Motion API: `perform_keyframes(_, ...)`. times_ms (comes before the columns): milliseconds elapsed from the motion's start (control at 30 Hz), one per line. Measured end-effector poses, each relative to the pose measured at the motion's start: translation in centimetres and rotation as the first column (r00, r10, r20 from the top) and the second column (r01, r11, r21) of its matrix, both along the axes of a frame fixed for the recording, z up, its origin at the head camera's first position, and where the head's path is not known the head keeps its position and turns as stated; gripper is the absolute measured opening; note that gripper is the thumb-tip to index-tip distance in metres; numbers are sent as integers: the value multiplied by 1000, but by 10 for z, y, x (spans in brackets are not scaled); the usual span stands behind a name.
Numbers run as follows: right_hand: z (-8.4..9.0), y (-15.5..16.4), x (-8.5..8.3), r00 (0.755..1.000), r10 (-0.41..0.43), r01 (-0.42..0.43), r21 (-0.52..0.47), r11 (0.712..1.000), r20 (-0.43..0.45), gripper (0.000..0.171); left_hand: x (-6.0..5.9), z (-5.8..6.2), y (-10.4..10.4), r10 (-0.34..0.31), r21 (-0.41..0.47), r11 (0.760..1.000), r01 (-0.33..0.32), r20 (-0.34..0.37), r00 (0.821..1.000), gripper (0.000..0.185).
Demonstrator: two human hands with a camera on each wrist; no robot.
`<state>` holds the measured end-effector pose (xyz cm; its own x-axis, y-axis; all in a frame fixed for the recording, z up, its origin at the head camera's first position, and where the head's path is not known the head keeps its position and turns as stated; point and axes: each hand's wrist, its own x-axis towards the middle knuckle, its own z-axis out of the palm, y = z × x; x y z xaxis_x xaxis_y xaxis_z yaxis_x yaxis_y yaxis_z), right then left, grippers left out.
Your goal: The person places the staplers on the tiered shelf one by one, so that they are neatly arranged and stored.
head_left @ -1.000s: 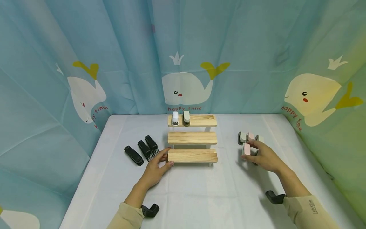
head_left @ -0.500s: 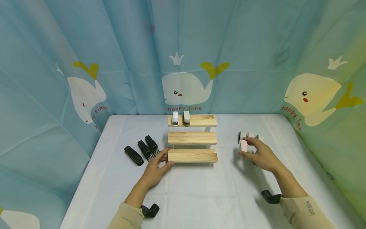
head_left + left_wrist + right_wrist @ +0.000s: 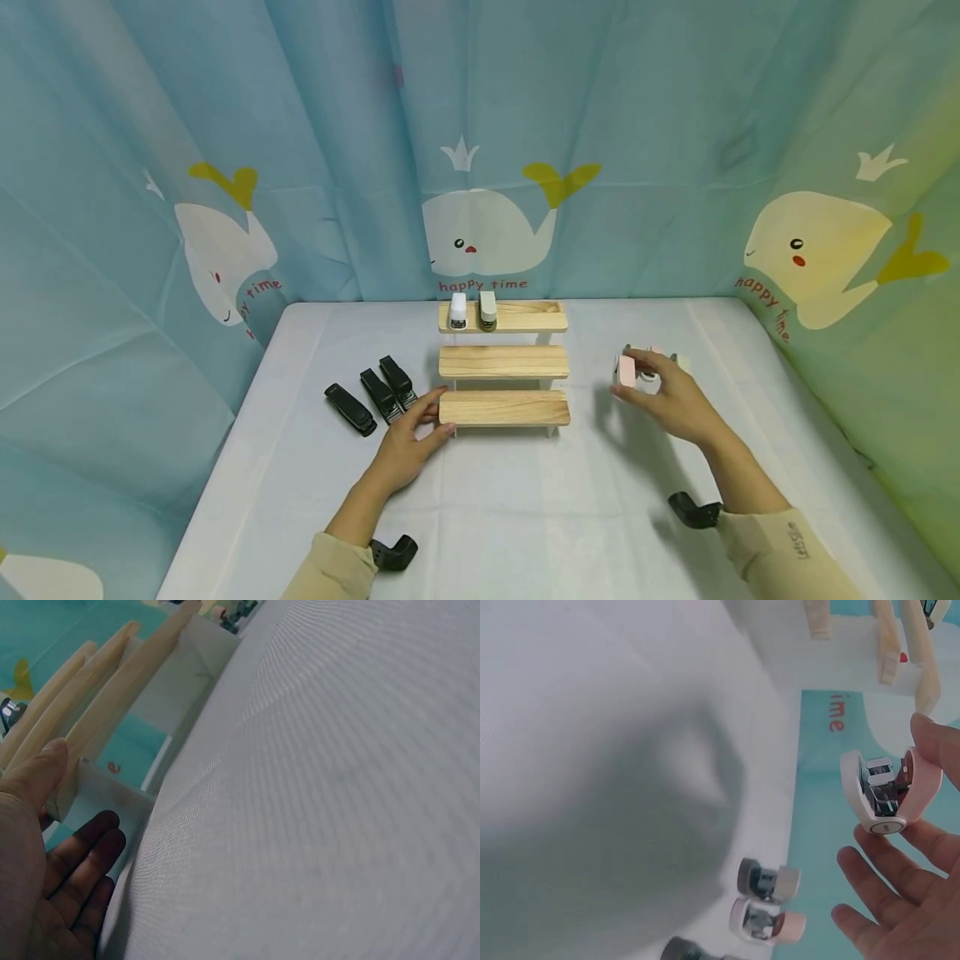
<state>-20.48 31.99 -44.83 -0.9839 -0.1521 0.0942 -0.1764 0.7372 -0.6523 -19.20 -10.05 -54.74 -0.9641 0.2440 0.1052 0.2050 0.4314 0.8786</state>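
My right hand (image 3: pixel 675 402) pinches a small pink-and-white stapler (image 3: pixel 626 372) between thumb and fingers, above the table's right side. In the right wrist view this stapler (image 3: pixel 926 784) shows its open end and metal inside, and the lower fingers are loosely bent beneath it. My left hand (image 3: pixel 403 450) grips the left end of the lowest board of a three-tier wooden shelf (image 3: pixel 504 408), thumb in front and index finger behind. In the left wrist view its other fingers (image 3: pixel 90 847) curve beside the shelf's pale side support. On the top tier stand a white stapler (image 3: pixel 458 310) and a grey-green stapler (image 3: pixel 487 310).
Left of the shelf lie three black staplers, one (image 3: pixel 350 409) apart from the other two. Several small staplers stand behind my right hand, partly hidden; a pink one (image 3: pixel 789 927) shows in the right wrist view. A whale-print curtain (image 3: pixel 630 150) surrounds the white table (image 3: pixel 510 517).
My right hand has moved left with the pink stapler, away from the other small staplers. The left hand has stayed at the shelf's end.
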Motion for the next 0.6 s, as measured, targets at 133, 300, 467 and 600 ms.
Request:
perform_keyframes(133, 4, -7, 0, 1000, -6, 6, -21, 1000, 22, 70, 0, -1, 0, 4, -8, 1000, -4, 4, 1000, 62)
perform_keyframes(300, 9, -14, -1, 999, -1, 3, -47, 999, 35, 71, 0, -3, 0, 9, -16, 1000, -9, 6, 1000, 62)
perform_keyframes(467, 16, -22, -3, 999, 37, -35, -80, 996, 29, 70, 0, -4, 0, 7, -4, 1000, -7, 8, 1000, 62)
perform_keyframes(600, 21, -28, -4, 998, 41, -35, -127, 991, 41, 70, 1, -3, 0, 6, 2, 1000, -6, 5, 1000, 62)
